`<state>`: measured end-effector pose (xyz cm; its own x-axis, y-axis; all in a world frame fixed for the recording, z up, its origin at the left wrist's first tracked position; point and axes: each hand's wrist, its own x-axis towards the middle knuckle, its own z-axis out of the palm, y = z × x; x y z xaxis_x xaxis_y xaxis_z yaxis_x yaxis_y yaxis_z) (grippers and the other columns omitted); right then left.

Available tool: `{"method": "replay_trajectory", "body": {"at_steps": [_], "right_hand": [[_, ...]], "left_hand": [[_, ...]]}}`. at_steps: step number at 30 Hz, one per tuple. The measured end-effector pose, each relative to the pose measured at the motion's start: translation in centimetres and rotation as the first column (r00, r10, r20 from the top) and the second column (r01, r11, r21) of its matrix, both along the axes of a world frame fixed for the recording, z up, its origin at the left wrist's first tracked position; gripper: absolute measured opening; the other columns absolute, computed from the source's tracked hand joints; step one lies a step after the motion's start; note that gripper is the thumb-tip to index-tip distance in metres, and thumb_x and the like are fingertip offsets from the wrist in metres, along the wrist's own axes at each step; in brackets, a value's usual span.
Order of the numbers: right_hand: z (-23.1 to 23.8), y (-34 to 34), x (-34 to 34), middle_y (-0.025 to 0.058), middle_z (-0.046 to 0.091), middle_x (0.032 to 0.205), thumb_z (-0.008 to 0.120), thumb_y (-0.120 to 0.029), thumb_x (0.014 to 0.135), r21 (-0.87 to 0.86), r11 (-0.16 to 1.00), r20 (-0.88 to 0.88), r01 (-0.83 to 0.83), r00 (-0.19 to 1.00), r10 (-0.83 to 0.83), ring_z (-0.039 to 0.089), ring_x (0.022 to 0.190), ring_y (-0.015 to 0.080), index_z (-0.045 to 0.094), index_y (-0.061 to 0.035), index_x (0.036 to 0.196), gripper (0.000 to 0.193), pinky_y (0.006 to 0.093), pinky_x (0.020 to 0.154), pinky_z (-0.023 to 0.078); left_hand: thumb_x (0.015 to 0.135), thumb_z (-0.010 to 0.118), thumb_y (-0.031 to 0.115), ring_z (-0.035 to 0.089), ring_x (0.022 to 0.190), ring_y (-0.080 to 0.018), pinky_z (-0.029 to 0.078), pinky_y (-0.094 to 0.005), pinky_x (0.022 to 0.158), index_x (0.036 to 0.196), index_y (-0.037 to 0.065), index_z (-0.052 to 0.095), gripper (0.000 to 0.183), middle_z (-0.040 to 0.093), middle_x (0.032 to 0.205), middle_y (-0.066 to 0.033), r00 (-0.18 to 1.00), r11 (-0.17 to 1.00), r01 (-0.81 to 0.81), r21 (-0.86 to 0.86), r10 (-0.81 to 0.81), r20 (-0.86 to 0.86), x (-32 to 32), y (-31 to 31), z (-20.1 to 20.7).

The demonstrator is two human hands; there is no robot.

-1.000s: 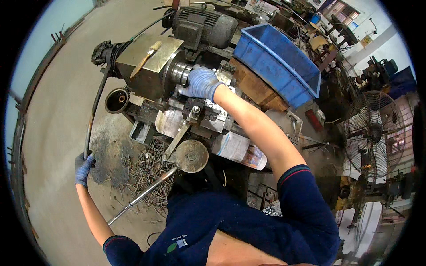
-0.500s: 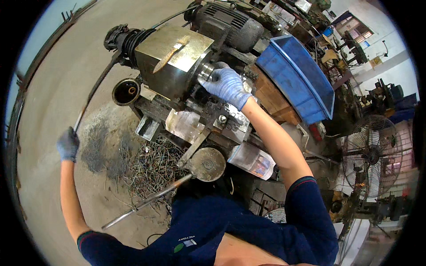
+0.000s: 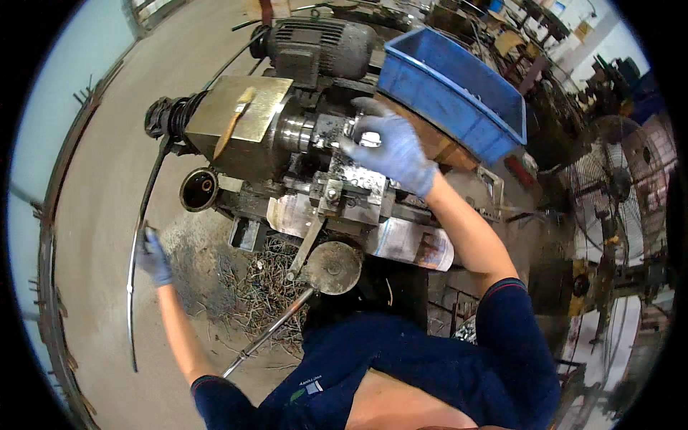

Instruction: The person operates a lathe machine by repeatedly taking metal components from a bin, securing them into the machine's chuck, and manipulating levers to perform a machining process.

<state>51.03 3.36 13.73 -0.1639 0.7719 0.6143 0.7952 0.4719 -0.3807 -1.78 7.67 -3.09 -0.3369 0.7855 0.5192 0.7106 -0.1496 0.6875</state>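
My right hand point(image 3: 395, 149), in a blue-grey knit glove, is over the lathe-like machine's slide. Its thumb and fingers curl round a small shiny metal part point(image 3: 370, 139), whose shape is partly hidden and blurred. Left of that hand is a bright steel spindle nose point(image 3: 295, 134) on the headstock point(image 3: 247, 159). My left hand point(image 3: 153, 259), gloved too, is beside a long metal lever point(image 3: 132, 301), fingers loosely apart. Whether it touches the lever is hard to see. A wooden-handled brush point(image 3: 230, 130) lies on the headstock's brass-coloured top plate point(image 3: 271, 97).
A blue bin point(image 3: 459, 97) stands behind my right hand, near a dark motor point(image 3: 322, 50). Metal shavings point(image 3: 261, 301) cover the floor below a round handwheel point(image 3: 333, 268) with a bar point(image 3: 279, 322). An open cup point(image 3: 198, 190) hangs left; a large fan point(image 3: 609, 172) stands right.
My right hand has moved right, away from the spindle nose. The left hand has shifted right and slightly down; its grip on the lever has loosened, and more of the lever shows. The view has turned.
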Motion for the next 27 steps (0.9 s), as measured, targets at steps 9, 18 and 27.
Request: {"method": "replay_trajectory", "body": {"at_steps": [9,18,27], "right_hand": [[-2.1,-15.5,16.9,0.0144,0.065,0.080,0.072,-0.024,0.073,-0.196,0.865,0.086,0.462,0.887,-0.454,0.064,0.069,0.0245,0.066,0.0005,0.075,0.026,0.0327,0.064,0.050],[-9.0,-23.9,35.0,0.0144,0.050,0.127,0.067,-0.041,0.072,-0.365,0.369,0.648,0.854,0.518,-0.557,0.052,0.111,0.0331,0.054,-0.0103,0.120,0.059,0.0390,0.093,0.042],[-14.8,-27.9,42.0,0.0161,0.057,0.117,0.068,-0.042,0.070,-0.327,-0.010,0.785,0.945,0.266,-0.560,0.046,0.117,0.0340,0.056,-0.0084,0.114,0.057,0.0389,0.099,0.036]], "left_hand": [[0.079,0.054,0.029,0.061,0.092,-0.0355,0.049,-0.0440,0.078,0.096,0.011,0.065,0.027,0.065,0.095,-0.0157,0.457,0.587,0.087,-0.805,-0.741,-0.492,12.8,3.0,-11.9],[0.079,0.056,0.029,0.060,0.094,-0.0341,0.048,-0.0394,0.081,0.101,0.011,0.067,0.030,0.064,0.101,-0.0168,0.618,0.539,0.179,-0.823,-0.713,-0.332,11.3,1.5,-6.4],[0.083,0.062,0.031,0.064,0.092,-0.0245,0.049,-0.0334,0.080,0.113,0.001,0.059,0.042,0.066,0.101,-0.0164,0.635,0.319,0.538,-0.780,-0.762,0.127,17.1,-10.2,6.2]]}}
